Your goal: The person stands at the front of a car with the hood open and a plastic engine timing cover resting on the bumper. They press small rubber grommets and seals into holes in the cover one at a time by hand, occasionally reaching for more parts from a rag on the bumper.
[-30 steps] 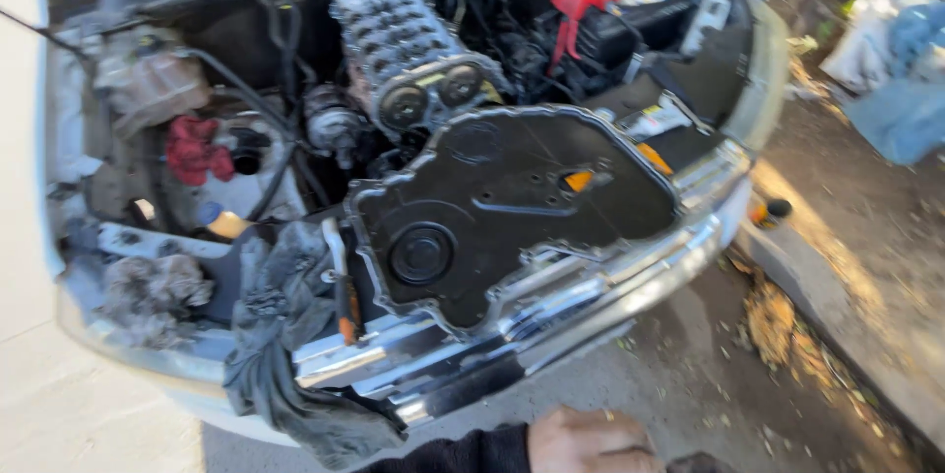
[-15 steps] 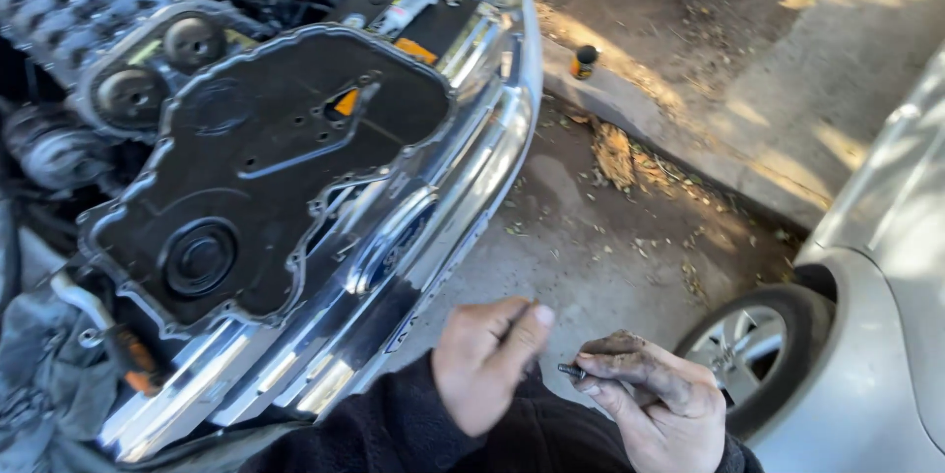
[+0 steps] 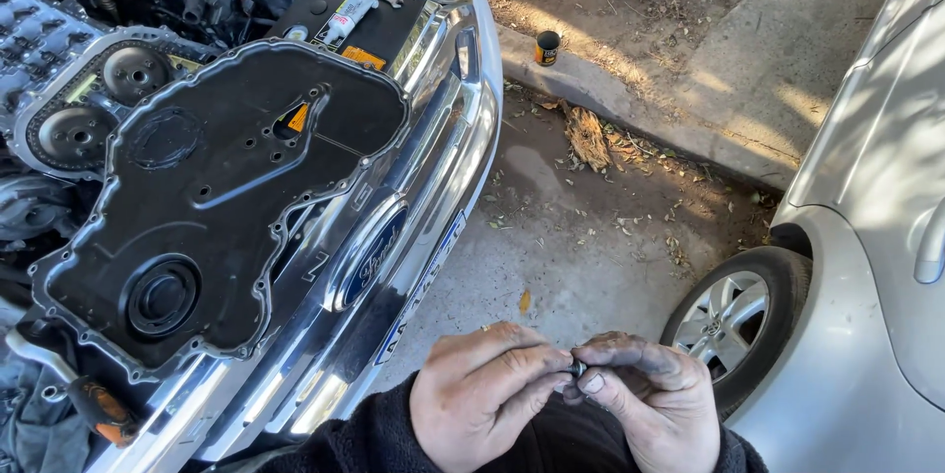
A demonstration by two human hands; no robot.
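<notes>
Below the chrome bumper [image 3: 433,197], left hand [image 3: 482,399] and right hand [image 3: 655,404] meet, both grips pinching one small dark part [image 3: 577,369]. Black engine cover [image 3: 207,197] rests across the bumper, well apart.

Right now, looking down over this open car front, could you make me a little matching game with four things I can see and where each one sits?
Things:
1. black engine cover
2. small dark can
3. white tube
4. tiny dark part

Places:
A. pinched between the left hand and right hand
B. lying across the chrome grille
C. standing on the concrete kerb
D. lying on a black surface in the engine bay

Pairs: 1-B, 2-C, 3-D, 4-A
</notes>
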